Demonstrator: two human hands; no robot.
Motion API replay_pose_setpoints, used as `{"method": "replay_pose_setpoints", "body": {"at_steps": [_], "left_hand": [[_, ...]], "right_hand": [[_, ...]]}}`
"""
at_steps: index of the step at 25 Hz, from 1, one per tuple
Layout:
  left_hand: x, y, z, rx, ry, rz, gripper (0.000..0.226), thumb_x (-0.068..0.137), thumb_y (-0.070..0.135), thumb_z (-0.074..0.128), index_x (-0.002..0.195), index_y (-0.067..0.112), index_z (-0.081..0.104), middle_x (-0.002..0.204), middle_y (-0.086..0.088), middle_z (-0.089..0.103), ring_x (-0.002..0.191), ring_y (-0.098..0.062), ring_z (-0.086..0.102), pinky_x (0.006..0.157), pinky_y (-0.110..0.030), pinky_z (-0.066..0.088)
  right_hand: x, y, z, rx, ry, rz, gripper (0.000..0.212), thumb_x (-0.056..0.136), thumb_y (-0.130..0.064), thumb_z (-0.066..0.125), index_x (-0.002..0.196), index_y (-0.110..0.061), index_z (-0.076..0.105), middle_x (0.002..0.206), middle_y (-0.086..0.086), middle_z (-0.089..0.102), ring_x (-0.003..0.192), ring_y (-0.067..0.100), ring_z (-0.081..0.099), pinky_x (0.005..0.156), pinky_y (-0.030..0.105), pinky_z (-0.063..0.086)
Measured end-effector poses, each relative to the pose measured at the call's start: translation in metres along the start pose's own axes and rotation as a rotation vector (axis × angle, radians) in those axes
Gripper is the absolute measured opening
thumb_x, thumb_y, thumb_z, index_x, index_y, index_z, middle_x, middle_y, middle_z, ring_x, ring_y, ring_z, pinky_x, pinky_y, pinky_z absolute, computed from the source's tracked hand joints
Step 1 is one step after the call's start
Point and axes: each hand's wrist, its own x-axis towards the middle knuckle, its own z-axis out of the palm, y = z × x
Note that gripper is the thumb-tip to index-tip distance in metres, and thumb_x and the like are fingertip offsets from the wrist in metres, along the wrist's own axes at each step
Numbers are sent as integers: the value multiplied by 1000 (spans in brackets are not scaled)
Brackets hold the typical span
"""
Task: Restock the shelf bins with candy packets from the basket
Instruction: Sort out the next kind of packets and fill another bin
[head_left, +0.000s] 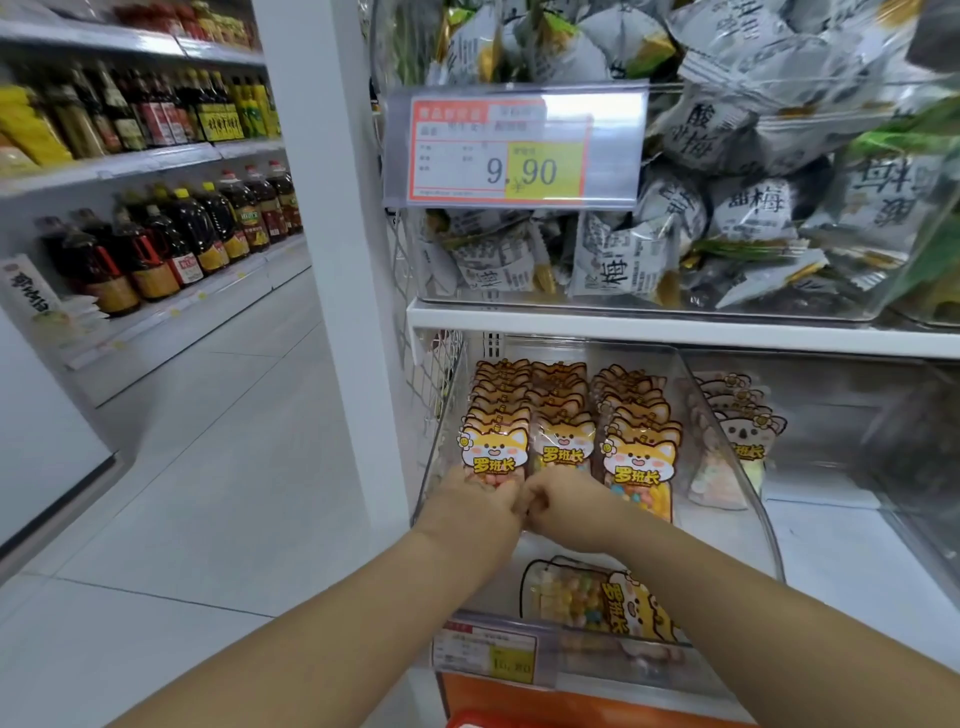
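Both forearms reach forward and a little down into the lower shelf, and the two hands meet side by side, knuckles almost touching. They are inside a clear bin (727, 431) where candy packets (636, 415) with an orange cartoon dog stand upright in three rows. One flat packet (597, 603) lies on its side at the bin's front, below the wrists. The left hand (480, 499) has its fingers curled round the lower part of the front packet (493, 457) of the left row and grips it. The right hand (566, 506) is clenched at the foot of the middle row, but I cannot tell if it pinches a packet. A red basket (519, 719) edge shows at the bottom.
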Motion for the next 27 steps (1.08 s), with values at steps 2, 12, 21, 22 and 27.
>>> {"method": "replay_pose_setpoints", "body": {"at_steps": [2,12,21,22,27], "left_hand": [[-1,4,1,12,-7,-55,57,102,12,40,156,11,23,142,-13,34,119,-38,48,104,-46,31],[11,-2,-2,74,-191,-84,49,105,21,36,153,25,32,153,-13,20,137,-41,33,115,-51,21],[1,9,-7,-96,-90,-22,42,96,19,59,138,16,53,135,-11,45,115,-35,56,98,-45,43],[1,8,-5,-165,-101,-6,42,95,22,61,137,19,53,134,-10,47,115,-34,57,96,-45,46],[5,18,-6,-766,-197,21,66,89,37,71,148,32,41,145,1,50,130,-26,51,102,-43,48]], "right_hand": [[1,0,4,-4,28,18,20,91,-8,56,86,-20,71,87,-4,62,82,18,60,76,30,53],[-25,6,-35,-217,-190,-31,35,91,-17,63,126,-21,62,109,-2,58,100,20,55,83,32,49],[-63,14,-10,-689,-398,205,47,89,-22,66,131,-5,52,116,11,62,103,29,63,75,36,50],[-63,15,-12,-694,-389,204,47,88,-25,67,129,-6,54,110,9,61,99,28,62,75,36,50],[-67,7,-26,-692,-347,137,48,80,-35,79,116,-9,61,100,5,58,98,27,63,80,36,55]]}}
